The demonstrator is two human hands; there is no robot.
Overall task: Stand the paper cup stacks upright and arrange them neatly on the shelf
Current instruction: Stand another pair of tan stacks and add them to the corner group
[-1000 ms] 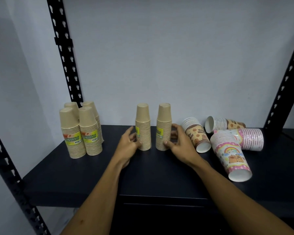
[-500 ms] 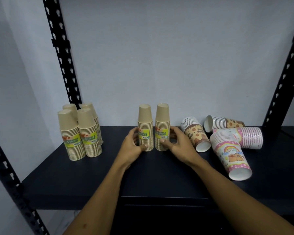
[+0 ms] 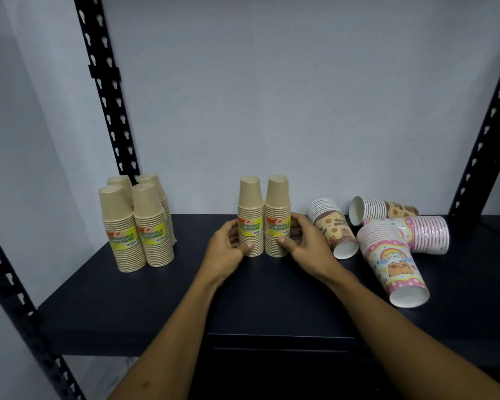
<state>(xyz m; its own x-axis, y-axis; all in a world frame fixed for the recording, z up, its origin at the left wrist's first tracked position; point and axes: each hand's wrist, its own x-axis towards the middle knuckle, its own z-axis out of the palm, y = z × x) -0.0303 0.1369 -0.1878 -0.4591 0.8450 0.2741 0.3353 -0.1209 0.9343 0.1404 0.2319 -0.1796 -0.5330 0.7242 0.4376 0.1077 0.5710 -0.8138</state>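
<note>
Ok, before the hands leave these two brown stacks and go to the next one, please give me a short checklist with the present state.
1. Two middle brown stacks upright, side by side: ok.
2. Labels face front: ok.
3. Left hand and right hand released: not ok, both grip.
4. Four left brown stacks upright: ok.
5. Printed stacks on the right upright: not ok, all four lie down.
6. Bare shelf between groups: ok.

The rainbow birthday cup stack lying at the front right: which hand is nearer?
Right. The right hand grips a tan stack just left of the rainbow birthday cup stack; the left hand is farther left.
</note>
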